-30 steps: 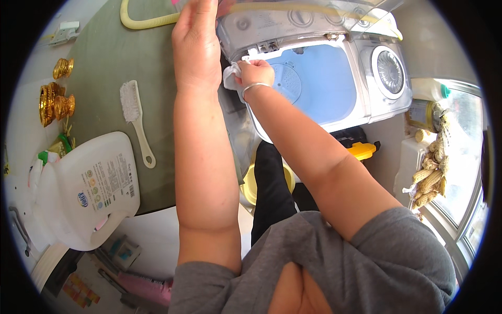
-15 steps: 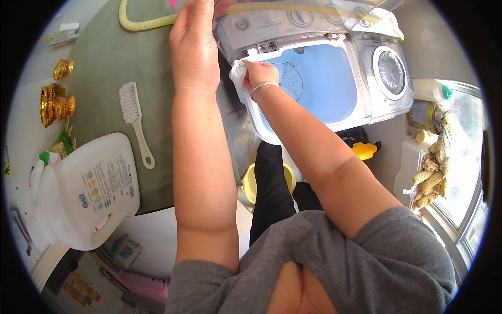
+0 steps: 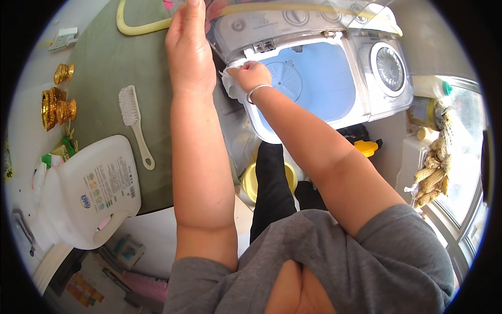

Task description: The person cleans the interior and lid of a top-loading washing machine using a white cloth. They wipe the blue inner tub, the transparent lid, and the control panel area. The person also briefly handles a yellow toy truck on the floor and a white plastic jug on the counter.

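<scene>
A twin-tub washing machine (image 3: 361, 107) stands ahead of me, its wash tub uncovered and pale blue inside. My right hand (image 3: 252, 76), with a bracelet at the wrist, pinches a crumpled white cloth or tissue (image 3: 228, 85) against the left corner of the tub's white rim. Farther left, my left hand (image 3: 191, 49) is raised at the edge of the clear lid (image 3: 225, 26) and seems to grip it. Its fingertips are partly cut off by the top of the picture.
On the green tabletop (image 3: 99, 57) to the left lie a white scrub brush (image 3: 135, 123) and a yellow hose (image 3: 144, 29). A big white jug (image 3: 99, 183) stands nearer. A yellow basin (image 3: 251, 183) is by my legs; dried corn (image 3: 431, 178) hangs at the right window.
My right hand and the white cloth have shifted slightly left and nearer along the rim corner. The left hand has moved a little left with the lid's edge.
</scene>
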Tool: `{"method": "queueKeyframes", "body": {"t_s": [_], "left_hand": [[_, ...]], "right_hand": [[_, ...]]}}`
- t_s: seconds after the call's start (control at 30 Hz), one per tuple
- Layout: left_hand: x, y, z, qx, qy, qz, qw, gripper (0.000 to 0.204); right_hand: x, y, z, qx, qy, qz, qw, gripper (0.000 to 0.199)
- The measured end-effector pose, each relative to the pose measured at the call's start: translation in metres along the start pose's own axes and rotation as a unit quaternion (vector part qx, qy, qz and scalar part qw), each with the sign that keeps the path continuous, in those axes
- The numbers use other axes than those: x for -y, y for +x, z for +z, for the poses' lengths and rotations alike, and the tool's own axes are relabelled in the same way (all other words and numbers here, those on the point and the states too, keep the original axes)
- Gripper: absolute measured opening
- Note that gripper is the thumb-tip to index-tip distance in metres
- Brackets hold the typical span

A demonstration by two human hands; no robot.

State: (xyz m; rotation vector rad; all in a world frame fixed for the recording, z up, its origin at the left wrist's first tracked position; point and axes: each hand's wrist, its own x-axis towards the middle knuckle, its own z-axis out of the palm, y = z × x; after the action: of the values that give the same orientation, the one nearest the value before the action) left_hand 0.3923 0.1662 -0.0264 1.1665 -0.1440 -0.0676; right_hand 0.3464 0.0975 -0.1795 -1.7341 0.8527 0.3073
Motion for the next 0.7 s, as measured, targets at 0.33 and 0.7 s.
{"method": "queueKeyframes", "body": {"t_s": [0.33,0.7], "left_hand": [[0.003,0.002,-0.009,0.012,0.006,0.000,1.000,0.033],[0.003,0.002,-0.004,0.016,0.012,0.011,1.000,0.036]], "right_hand": [[-0.002,-0.002,-0.001,-0.024,0.380,0.109,0.918,0.014],[-0.004,0.009,-0.027,-0.042,0.456,0.058,0.887,0.011]]}}
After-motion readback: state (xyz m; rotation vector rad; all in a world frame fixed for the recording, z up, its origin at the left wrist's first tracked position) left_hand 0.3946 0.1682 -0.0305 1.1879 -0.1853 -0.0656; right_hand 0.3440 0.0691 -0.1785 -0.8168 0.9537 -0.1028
